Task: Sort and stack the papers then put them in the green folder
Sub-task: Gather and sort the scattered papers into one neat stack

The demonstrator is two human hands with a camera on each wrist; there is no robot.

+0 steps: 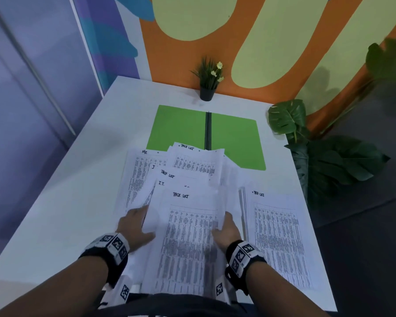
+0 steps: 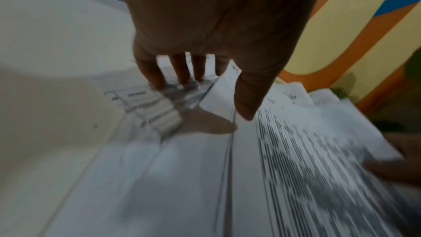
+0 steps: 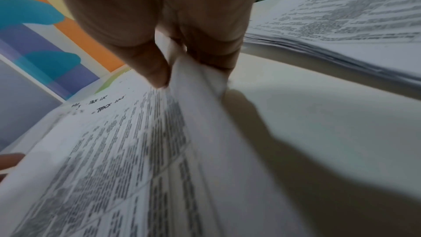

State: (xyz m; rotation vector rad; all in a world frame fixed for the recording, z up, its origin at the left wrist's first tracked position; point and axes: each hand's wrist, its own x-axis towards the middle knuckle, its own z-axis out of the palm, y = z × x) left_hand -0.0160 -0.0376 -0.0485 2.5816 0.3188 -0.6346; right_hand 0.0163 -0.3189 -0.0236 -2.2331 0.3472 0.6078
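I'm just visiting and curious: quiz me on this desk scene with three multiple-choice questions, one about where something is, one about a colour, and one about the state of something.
1. Where does the neat stack of papers lie?
A. Inside the folder
B. On the table, to the right of the hands
C. On the floor

2. What colour is the folder?
A. Red
B. Blue
C. Green

3. What is the right hand doing?
A. Pinching the edge of a sheet
B. Hanging idle off the table
C. Holding the small potted plant

Answers:
1 B, the head view shows it on the white table, apart from the messy pile.
2 C, it lies open and bright green near the wall.
3 A, the right wrist view shows thumb and fingers closed on the paper's edge.
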